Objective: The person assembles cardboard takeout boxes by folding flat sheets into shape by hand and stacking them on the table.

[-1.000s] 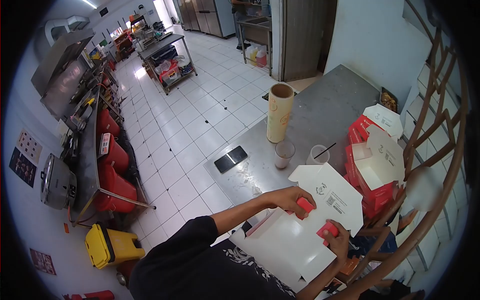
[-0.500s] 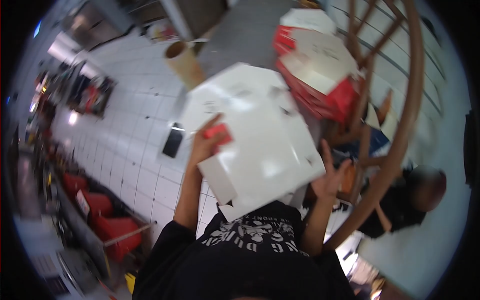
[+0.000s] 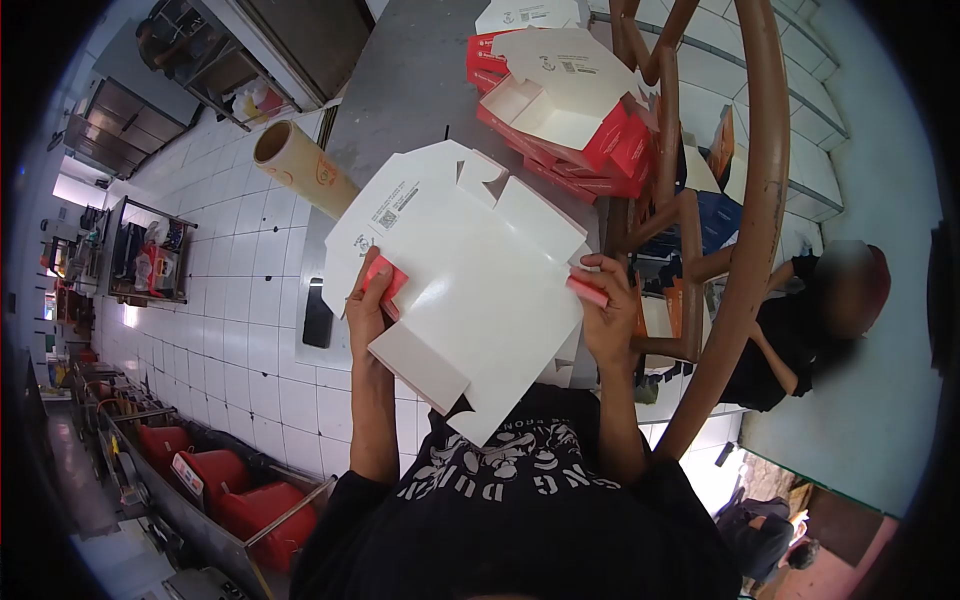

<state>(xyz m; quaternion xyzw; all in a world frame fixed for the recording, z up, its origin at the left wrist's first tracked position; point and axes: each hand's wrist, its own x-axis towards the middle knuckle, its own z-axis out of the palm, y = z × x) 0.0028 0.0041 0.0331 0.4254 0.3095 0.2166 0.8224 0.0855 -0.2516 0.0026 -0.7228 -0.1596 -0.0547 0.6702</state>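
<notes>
A white takeaway box blank (image 3: 480,270), partly folded, spreads out in front of my chest between my two hands. Its inner side faces up, with small print and a square code near the far left edge. My left hand (image 3: 368,305) grips the left edge, thumb on top, where a red outer flap is folded over. On the opposite edge my right hand (image 3: 610,315) pinches another red flap between thumb and fingers. Beyond the blank, on the grey table (image 3: 400,90), stand stacked red and white boxes (image 3: 575,120), the top one with its lid up.
At the table's left side are a large wrap roll (image 3: 300,165) and a black phone (image 3: 317,315). A brown metal railing (image 3: 765,150) curves close by on my right. Past it is a person (image 3: 780,340) in black. Red bins (image 3: 220,480) line the lower left.
My right hand was open beside the blank and now grips its right flap. A side flap at the far right of the blank now stands up. The view has shifted and sharpened.
</notes>
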